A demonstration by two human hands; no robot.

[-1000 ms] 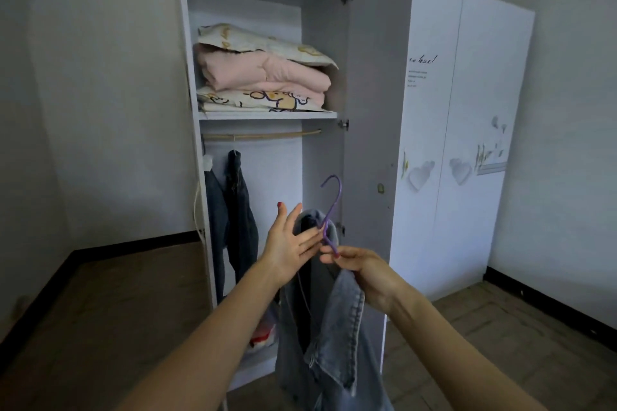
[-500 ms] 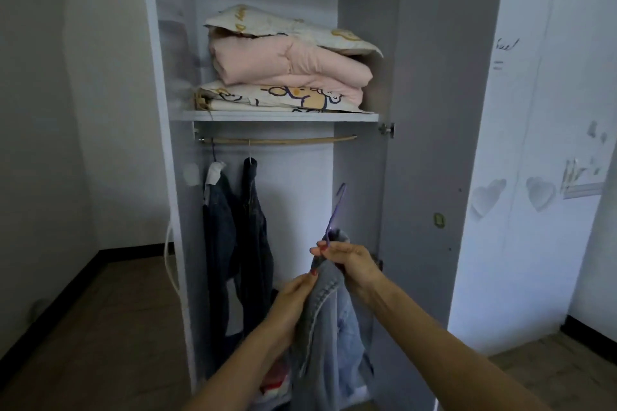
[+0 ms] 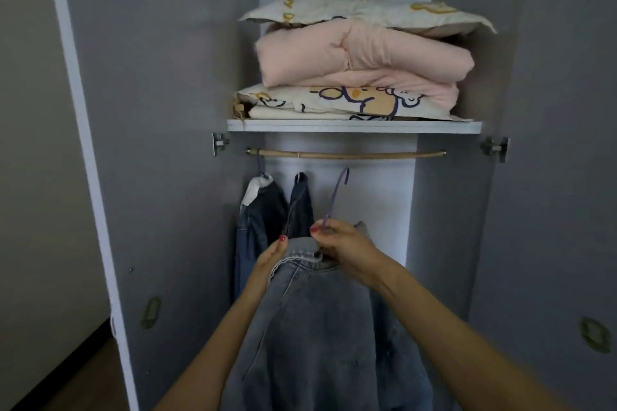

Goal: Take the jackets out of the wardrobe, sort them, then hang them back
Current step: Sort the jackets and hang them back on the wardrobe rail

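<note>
A light grey-blue denim jacket (image 3: 320, 327) hangs on a purple hanger (image 3: 337, 197) in front of the open wardrobe. My right hand (image 3: 347, 248) pinches the hanger's neck at the collar. My left hand (image 3: 270, 259) grips the jacket's left shoulder edge. The hanger's hook points up, a little below the wooden rail (image 3: 345, 154) and apart from it. Two dark denim jackets (image 3: 273, 210) hang from the rail at its left end, behind my hands.
A shelf (image 3: 354, 126) above the rail carries folded bedding (image 3: 364, 60), pink between cartoon-printed layers. Both wardrobe doors (image 3: 160, 143) stand open left and right. The rail's right half is bare. Dark floor shows at lower left.
I have stepped closer and now face the wardrobe's inside squarely. Both hands raised the jacket and hanger toward the rail. My left hand, open a second ago, now holds the jacket's shoulder.
</note>
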